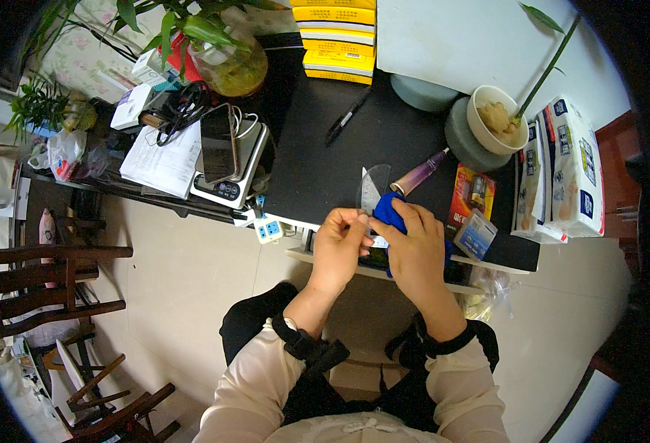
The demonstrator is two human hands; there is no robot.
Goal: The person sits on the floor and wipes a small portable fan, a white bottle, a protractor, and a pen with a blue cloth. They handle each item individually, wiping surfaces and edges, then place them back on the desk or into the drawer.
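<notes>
My left hand (337, 246) is at the front edge of a black desktop, thumb and index finger pinched at the lower edge of a clear plastic protractor (381, 175). A bunched blue cloth (390, 211) is in my right hand (418, 243), close against the protractor; more blue shows below that palm. The fingertips of both hands nearly meet, and they hide the protractor's lower part. A pale strip with markings (370, 189), perhaps a ruler, shows through or beside the clear plastic. Just beyond the cloth lies a purple-and-gold tube (420, 173).
An open drawer (297, 255) juts out below my hands. Right of them lie a battery pack (472, 194), a small clear box (475, 235) and tissue packs (574, 171). A bowl (483, 102) stands behind. Leftward are a black pen (343, 123), a phone (220, 144) and a scale (214, 191).
</notes>
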